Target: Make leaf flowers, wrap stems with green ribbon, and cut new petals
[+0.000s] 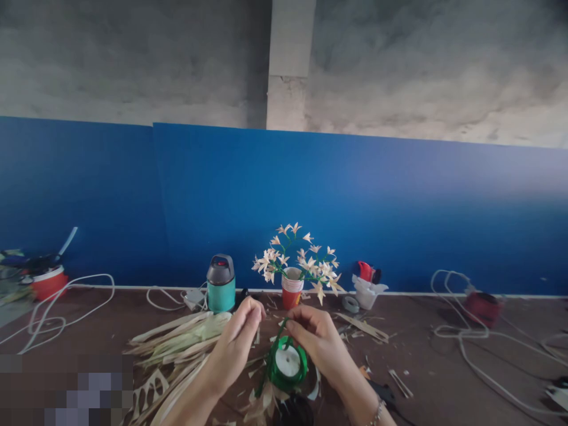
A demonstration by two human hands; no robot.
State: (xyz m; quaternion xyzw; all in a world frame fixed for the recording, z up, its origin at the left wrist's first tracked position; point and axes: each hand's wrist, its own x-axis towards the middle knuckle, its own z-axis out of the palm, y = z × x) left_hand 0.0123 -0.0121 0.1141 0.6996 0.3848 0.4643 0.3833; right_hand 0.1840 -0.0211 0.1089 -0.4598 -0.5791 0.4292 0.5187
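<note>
My left hand [237, 343] is raised over the brown table [444, 367] with its fingers pinched together, and what they hold is too small to name. My right hand [317, 343] has its fingers closed on a thin green tape strand that runs down to a green tape roll [287, 364] just below both hands. A pile of pale leaf strips [181, 337] lies left of my left hand. Beyond the hands a red cup [291, 291] holds pale handmade flowers [295, 260] on green stems.
A teal flask [220, 284] stands left of the cup. A white cup with a red tool [367, 283] and a grey tape roll [350, 304] sit to the right. White cables [470, 349] loop across the table's right side, with more cables and a red container [48, 283] at far left. A blue panel backs the table.
</note>
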